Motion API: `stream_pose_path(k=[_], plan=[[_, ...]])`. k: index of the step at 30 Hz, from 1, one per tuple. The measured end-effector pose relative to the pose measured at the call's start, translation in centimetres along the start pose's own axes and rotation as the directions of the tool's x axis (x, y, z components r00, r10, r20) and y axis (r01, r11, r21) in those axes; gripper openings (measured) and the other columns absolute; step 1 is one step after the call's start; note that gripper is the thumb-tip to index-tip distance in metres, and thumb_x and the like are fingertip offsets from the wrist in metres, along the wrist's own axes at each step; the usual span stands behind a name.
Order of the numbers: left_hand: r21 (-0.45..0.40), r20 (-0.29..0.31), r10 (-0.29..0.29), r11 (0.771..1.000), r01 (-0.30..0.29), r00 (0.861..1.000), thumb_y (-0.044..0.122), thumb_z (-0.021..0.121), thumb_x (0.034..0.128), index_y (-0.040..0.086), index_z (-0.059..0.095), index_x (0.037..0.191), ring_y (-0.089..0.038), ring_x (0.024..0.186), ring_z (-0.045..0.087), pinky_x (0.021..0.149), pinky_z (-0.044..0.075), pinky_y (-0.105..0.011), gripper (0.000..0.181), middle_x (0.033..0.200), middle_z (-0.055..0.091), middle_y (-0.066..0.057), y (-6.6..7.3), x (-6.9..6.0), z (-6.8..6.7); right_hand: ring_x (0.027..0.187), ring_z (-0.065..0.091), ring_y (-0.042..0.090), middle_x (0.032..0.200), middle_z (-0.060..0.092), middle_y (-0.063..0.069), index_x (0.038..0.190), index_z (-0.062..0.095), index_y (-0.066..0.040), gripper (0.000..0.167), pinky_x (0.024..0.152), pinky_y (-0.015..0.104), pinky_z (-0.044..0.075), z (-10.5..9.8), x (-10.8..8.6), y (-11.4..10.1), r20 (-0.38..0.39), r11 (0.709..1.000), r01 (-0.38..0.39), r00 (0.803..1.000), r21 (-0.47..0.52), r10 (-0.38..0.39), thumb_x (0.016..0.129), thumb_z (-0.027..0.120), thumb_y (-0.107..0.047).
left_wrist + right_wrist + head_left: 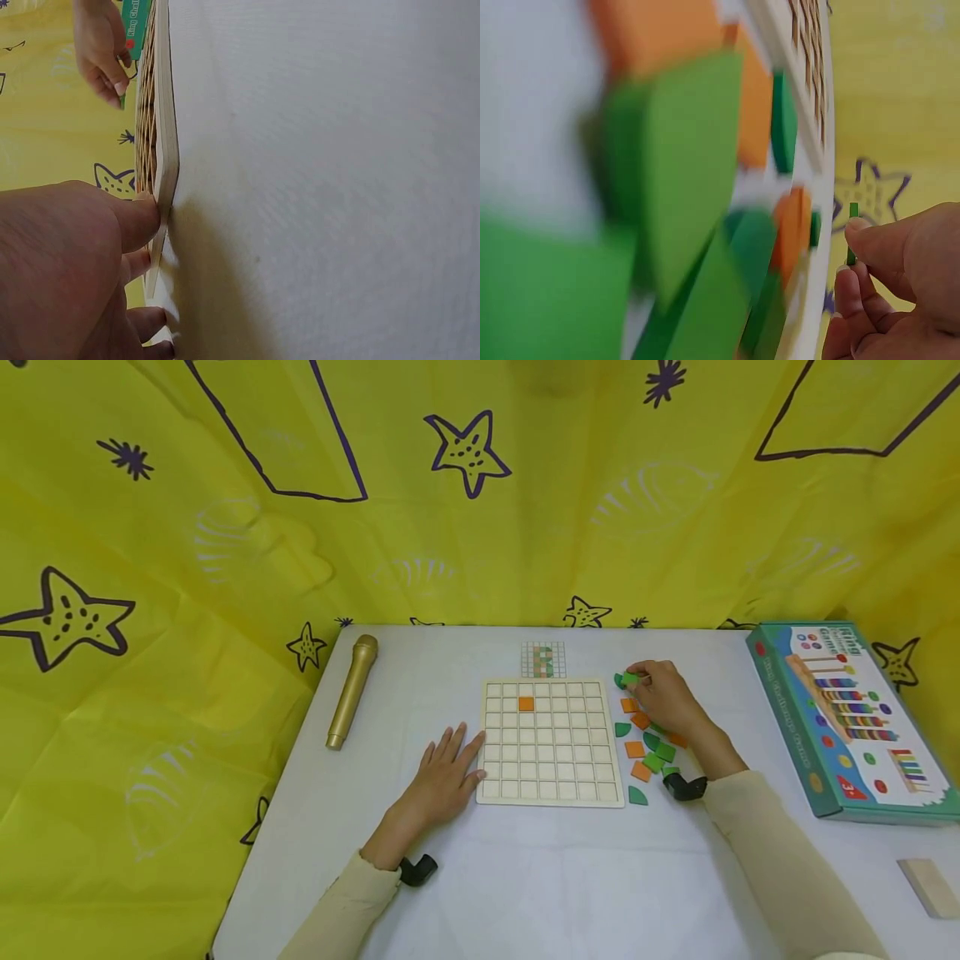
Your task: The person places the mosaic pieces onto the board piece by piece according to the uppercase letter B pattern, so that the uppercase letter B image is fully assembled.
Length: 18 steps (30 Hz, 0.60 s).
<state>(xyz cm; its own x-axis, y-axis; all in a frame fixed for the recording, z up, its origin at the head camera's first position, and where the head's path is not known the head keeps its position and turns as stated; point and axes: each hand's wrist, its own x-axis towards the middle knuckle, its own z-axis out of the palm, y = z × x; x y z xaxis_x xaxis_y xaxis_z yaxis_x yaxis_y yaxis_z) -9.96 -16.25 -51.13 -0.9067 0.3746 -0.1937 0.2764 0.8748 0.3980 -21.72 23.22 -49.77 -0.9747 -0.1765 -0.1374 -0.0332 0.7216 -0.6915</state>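
Pinching a green tile [631, 679], the right hand [666, 697] is just right of the board [546, 757], far end; the left hand [444, 781] is spread, thumb touching its left edge. Tbh, swinging that wrist cam [684, 787] low could scatter the pieces [652, 762] right of the board.

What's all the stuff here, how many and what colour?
Grid board: one, pale, in the middle
Square tile: one, orange, set in the board
Pattern card: one, multicoloured, beyond the board
Loose pieces: many, green and orange, right of the board
Table: one, white, under the board
Cloth: one, yellow, behind the table
Microphone: one, gold, left side
Game box: one, green and white, right side
Block: one, pale, right edge
Wrist cameras: two, black, at the wrists
Sleeves: two, cream, near side
Left hand: one, touching the board's left edge
Right hand: one, pinching a green piece
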Motion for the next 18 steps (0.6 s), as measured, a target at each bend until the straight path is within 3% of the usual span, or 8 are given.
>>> stream_pose_path(k=[7, 11, 18], plan=[[0.0, 0.003, -0.004, 1.0, 0.004, 1.0, 0.041, 0.045, 0.1137, 0.019, 0.027, 0.169, -0.042, 0.163, 0.009, 0.127, 0.014, -0.066, 0.062, 0.176, 0.014, -0.018, 0.1, -0.1, 0.0, 0.125, 0.051, 0.045, 0.14, 0.047, 0.032, 0.143, 0.053, 0.008, 0.037, 0.108, 0.065, 0.035, 2.6, 0.2, -2.9, 0.058, 0.994, 0.113, 0.992, -0.004, -0.112, 0.111, 0.052, -0.012], [-0.003, -0.001, -0.008, 1.0, 0.008, 1.0, 0.04, 0.045, 0.1136, 0.019, 0.027, 0.169, -0.042, 0.163, 0.009, 0.127, 0.014, -0.066, 0.062, 0.176, 0.014, -0.018, 0.1, -0.1, -0.1, 0.122, 0.054, 0.042, 0.137, 0.051, 0.027, 0.142, 0.056, 0.003, 0.035, 0.105, 0.061, 0.037, 4.7, 0.6, -4.3, 0.094, 0.987, 0.161, 0.983, -0.021, -0.158, 0.111, 0.055, -0.013], [0.006, 0.011, -0.015, 1.0, 0.015, 1.0, 0.042, 0.045, 0.1134, 0.021, 0.026, 0.17, -0.041, 0.163, 0.009, 0.127, 0.014, -0.065, 0.063, 0.177, 0.012, -0.017, 0.1, 0.0, 0.0, 0.123, 0.056, 0.034, 0.134, 0.056, 0.017, 0.139, 0.061, -0.007, 0.031, 0.099, 0.054, 0.035, 7.3, 1.3, -6.0, 0.135, 0.975, 0.199, 0.973, -0.098, -0.185, 0.109, 0.059, -0.016]])
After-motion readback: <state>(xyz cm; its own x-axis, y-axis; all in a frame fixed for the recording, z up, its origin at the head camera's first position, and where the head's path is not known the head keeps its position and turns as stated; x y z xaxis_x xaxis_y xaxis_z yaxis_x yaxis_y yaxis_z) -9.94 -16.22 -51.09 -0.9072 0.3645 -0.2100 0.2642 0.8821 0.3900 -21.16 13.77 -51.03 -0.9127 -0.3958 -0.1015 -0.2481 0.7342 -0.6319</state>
